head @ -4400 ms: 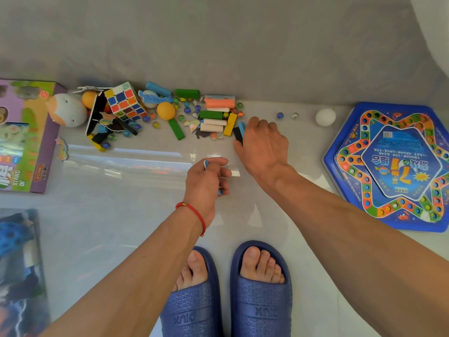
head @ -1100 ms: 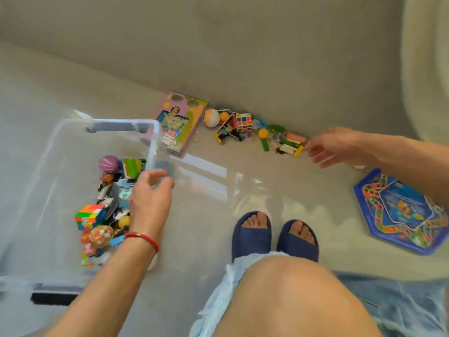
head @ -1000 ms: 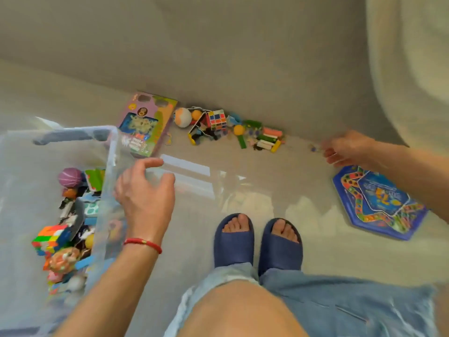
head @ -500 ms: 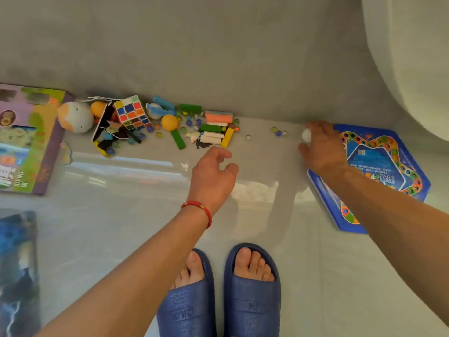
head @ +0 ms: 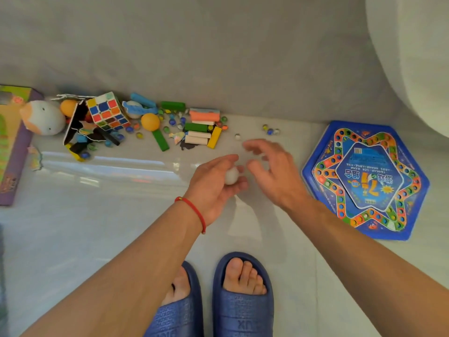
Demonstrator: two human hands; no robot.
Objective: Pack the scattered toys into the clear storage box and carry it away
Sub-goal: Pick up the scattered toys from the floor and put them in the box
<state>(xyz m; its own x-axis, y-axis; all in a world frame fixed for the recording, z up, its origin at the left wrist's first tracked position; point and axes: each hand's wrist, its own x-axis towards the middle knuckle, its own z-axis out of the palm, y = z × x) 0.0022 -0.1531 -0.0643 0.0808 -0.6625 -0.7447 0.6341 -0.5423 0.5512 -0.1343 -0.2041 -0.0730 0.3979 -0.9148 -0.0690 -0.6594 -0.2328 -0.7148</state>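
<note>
My left hand (head: 213, 183) cups a small white ball (head: 231, 175), fingers curled round it, over the middle of the floor. My right hand (head: 272, 171) hovers just right of it, blurred, fingers spread and holding nothing. Along the wall lies a heap of toys: a colour cube (head: 107, 111), an orange ball (head: 150, 121), coloured wooden blocks (head: 201, 132), several glass marbles (head: 269, 130) and a white round plush figure (head: 42, 117). The clear storage box is out of view.
A blue hexagonal board game (head: 366, 178) lies flat at the right. A purple-edged toy carton (head: 12, 147) sits at the left edge. A grey wall runs behind the toys. My feet in blue slippers (head: 213, 300) stand below the hands.
My right hand took the white ball from beside the board game and brought it left. The ball now sits in my left hand, and the right hand has opened.
</note>
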